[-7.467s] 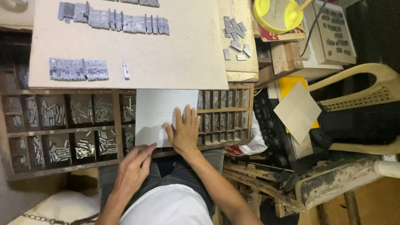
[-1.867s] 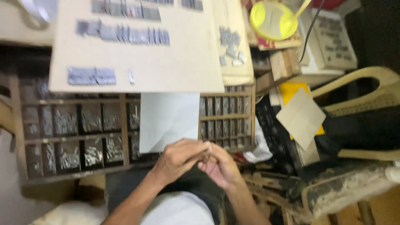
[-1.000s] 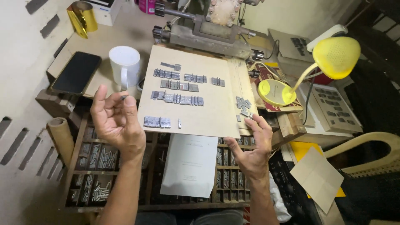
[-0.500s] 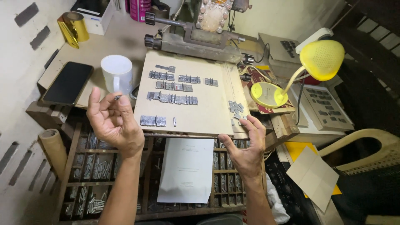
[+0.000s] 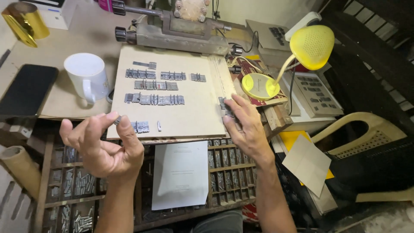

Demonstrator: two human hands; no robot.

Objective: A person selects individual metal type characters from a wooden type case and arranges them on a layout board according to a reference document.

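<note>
My left hand (image 5: 103,146) pinches a small metal type piece (image 5: 117,120) at fingertips, just left of the short type row (image 5: 140,126) on the board (image 5: 194,116). My right hand (image 5: 243,127) rests unclenched on loose type (image 5: 225,108).

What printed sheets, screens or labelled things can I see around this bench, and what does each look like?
Phone: far left on the bench, flat black rectangle, screen dark.
Printed sheet: lying on the type tray below the board, white with faint lines.
Grey panel: right of the yellow lamp, pale, with rows of small dark marks.
Folded paper: lower right, plain beige.
</note>
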